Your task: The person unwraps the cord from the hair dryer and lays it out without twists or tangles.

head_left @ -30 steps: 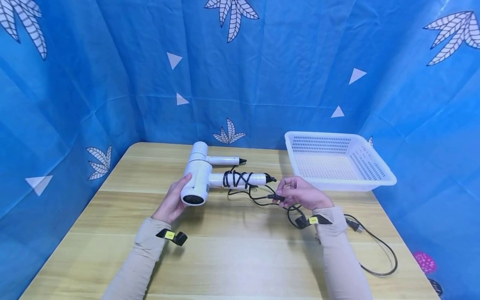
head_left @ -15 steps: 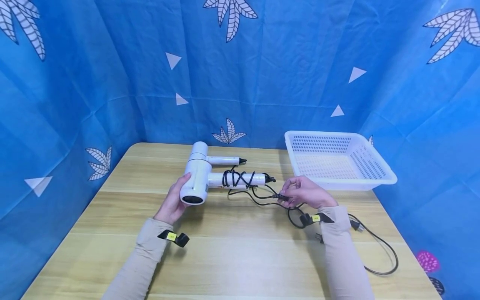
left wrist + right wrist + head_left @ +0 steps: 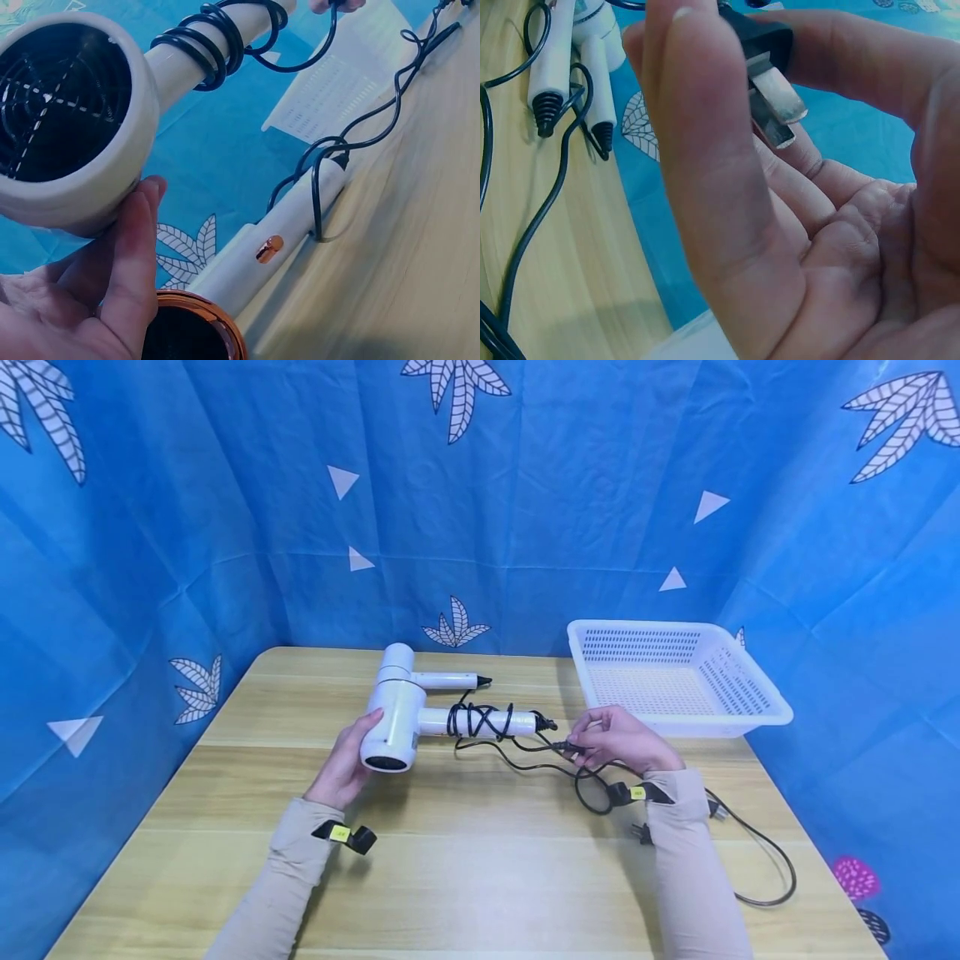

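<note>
My left hand (image 3: 347,762) grips the barrel of a white hair dryer (image 3: 392,727), its round black intake grille (image 3: 56,97) facing me in the left wrist view. Black cord is wound in several loops around its handle (image 3: 517,722), which points right. Between thumb and fingers, my right hand (image 3: 618,737) pinches a black plug (image 3: 761,45); two flat metal prongs (image 3: 780,94) stick out toward the palm. Below the held dryer lies another white dryer with a copper-coloured rim (image 3: 225,319) and switch. A further white dryer handle (image 3: 447,681) shows behind, partly hidden.
A white perforated basket (image 3: 678,727) stands at the back right of the wooden table (image 3: 450,877). Loose black cord (image 3: 787,868) loops across the right side, with two more plugs, one plug (image 3: 641,833) beside my forearm. Blue patterned curtains (image 3: 562,485) surround the table.
My right hand has moved a little right and away from me with the plug, drawing it farther from the handle's end. The left hand and its dryer have barely shifted.
</note>
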A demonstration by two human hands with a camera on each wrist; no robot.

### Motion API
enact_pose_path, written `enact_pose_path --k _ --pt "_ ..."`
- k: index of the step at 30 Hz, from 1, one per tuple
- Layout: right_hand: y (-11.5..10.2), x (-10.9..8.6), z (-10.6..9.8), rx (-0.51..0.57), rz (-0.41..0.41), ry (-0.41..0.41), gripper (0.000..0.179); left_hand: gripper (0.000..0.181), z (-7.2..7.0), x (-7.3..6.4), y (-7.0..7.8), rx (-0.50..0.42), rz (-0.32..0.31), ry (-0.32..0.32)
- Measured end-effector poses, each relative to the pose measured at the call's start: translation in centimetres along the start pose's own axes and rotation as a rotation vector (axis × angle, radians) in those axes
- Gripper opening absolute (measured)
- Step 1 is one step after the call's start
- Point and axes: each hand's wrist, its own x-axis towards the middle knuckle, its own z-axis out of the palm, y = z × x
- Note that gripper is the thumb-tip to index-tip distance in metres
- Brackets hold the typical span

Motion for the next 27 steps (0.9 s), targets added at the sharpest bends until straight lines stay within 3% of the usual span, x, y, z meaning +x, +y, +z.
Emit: enact_pose_path --k 10,20,27 --pt "-0.4 -0.5 -0.7 -0.003 -0.006 0.102 0.021 0.03 -0.1 0.1 -0.2 0.018 0.005 -0.051" --pt "-0.9 -0.8 -1.2 0.003 -0.036 0.216 0.035 0.03 0.0 0.2 -0.3 0.042 0.011 -0.08" --pt "-1.1 -1.0 -1.3 0.109 -0.041 0.307 0.041 0.031 0.2 0.1 -0.5 0.04 0.017 -0.103"
